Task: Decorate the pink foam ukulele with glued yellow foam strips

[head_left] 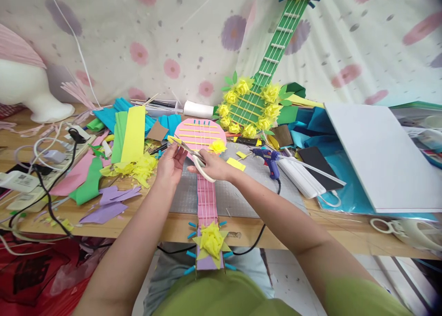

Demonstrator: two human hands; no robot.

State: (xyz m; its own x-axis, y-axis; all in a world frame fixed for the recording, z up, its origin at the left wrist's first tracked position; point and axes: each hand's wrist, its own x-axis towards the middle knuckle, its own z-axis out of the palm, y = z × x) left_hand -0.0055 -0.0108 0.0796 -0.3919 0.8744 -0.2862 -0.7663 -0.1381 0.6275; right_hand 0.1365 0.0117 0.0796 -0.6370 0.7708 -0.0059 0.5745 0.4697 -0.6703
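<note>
Through the head camera I had the left hand [171, 164] pinching a small piece of yellow paper [176, 140] in its fingertips, while the right hand [216, 165] gripped the scissors [196, 159] by the handles, blades up at the paper. Both hands were above the pink guitar [206, 196], which lay over the gray mat [248, 187], its neck reaching past the table's [176, 228] front edge. I saw the green guitar [255, 95] tilted behind it and the glue gun [271, 161] to the right.
</note>
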